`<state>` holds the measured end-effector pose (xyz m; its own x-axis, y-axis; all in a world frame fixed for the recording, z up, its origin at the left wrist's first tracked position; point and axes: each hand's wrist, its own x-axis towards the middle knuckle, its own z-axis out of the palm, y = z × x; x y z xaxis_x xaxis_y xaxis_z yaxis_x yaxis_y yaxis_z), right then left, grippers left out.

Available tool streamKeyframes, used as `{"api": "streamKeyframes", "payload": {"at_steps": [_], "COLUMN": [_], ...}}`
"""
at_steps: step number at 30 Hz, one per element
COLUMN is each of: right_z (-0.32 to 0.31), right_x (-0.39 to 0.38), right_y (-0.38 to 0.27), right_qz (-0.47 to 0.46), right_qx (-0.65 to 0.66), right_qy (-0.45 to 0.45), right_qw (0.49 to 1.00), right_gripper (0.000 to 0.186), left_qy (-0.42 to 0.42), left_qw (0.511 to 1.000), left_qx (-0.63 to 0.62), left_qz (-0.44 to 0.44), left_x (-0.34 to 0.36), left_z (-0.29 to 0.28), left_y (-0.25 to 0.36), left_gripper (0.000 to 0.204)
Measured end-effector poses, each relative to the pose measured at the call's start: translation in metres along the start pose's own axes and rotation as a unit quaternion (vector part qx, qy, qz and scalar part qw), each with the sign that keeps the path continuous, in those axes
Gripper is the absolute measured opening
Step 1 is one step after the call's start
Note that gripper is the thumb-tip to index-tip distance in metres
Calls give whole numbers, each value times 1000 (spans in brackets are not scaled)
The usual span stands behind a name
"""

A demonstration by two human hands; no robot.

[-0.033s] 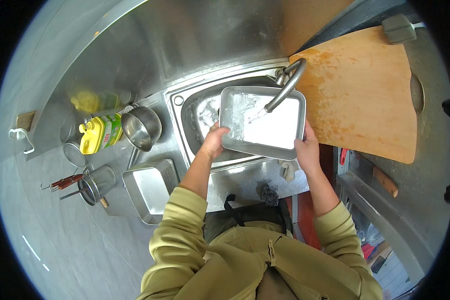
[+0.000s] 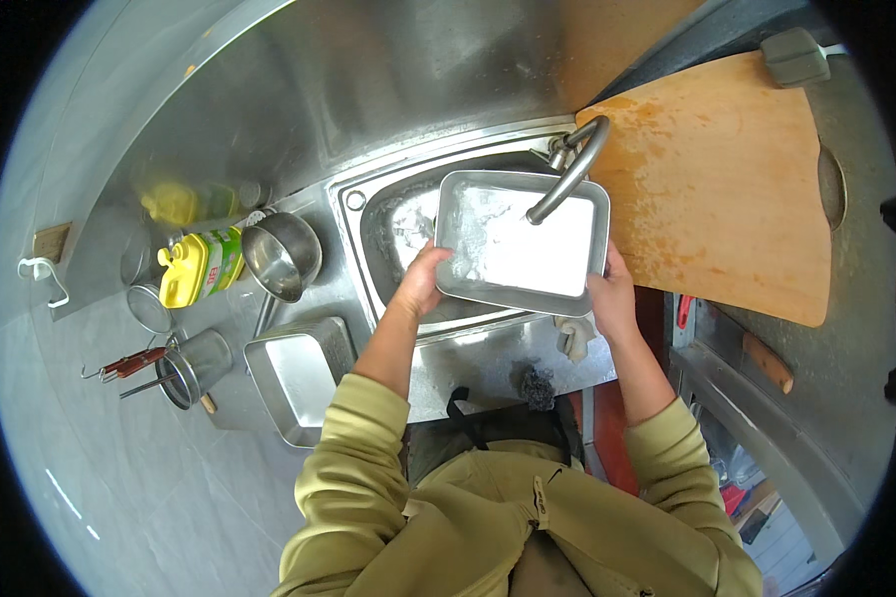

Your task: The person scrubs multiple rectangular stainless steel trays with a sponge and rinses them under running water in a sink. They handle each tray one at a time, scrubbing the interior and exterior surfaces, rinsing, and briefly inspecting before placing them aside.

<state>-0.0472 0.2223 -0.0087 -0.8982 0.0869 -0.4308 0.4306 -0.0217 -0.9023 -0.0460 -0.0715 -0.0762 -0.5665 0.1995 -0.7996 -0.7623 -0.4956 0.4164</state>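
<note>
I hold a rectangular metal pan (image 2: 523, 291) over the sink (image 2: 370, 224), under the curved faucet (image 2: 585, 164). My left hand (image 2: 423, 283) is closed on its near left corner, thumb over the rim. The near right side is in the grip of my right hand (image 2: 613, 295), its fingers partly hidden behind the wall. Water lies on the left part of the pan's bright bottom, and whether a stream is falling from the spout is hard to make out.
Left of the sink stand a metal saucepan (image 2: 281, 257), a yellow jug (image 2: 201, 267), stacked rectangular pans (image 2: 331, 348) and a strainer cup (image 2: 197, 366) with utensils. A dark scrubber (image 2: 538, 388) and a cloth (image 2: 573, 338) lie in front. A wooden board (image 2: 717, 199) borders the right.
The pan and my left hand have shifted very slightly left. The water inside the pan has changed shape, and the splash below the spout shows less plainly.
</note>
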Motion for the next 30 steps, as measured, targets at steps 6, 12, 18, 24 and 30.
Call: {"api": "streamKeyframes", "payload": {"at_steps": [6, 12, 18, 24, 30], "right_z": [3, 66, 96, 97, 94], "right_x": [29, 60, 72, 68, 64], "right_y": [92, 146, 153, 141, 104], "right_qz": [269, 278, 181, 163, 161], "right_qx": [173, -74, -174, -233, -307], "right_qy": [-44, -93, -203, -315, -462], "right_qw": [946, 953, 947, 905, 817], "right_gripper": [45, 47, 43, 40, 39], "left_qy": [-57, -16, 32, 142, 213], "left_qw": [977, 896, 812, 812, 686], "left_qx": [108, 329, 430, 378, 561], "left_qz": [174, 299, 393, 422, 412], "left_x": [-37, -62, -48, -39, -48], "left_z": [26, 77, 105, 92, 54], "left_y": [34, 18, -2, 5, 64], "left_gripper": [62, 72, 82, 74, 75]}}
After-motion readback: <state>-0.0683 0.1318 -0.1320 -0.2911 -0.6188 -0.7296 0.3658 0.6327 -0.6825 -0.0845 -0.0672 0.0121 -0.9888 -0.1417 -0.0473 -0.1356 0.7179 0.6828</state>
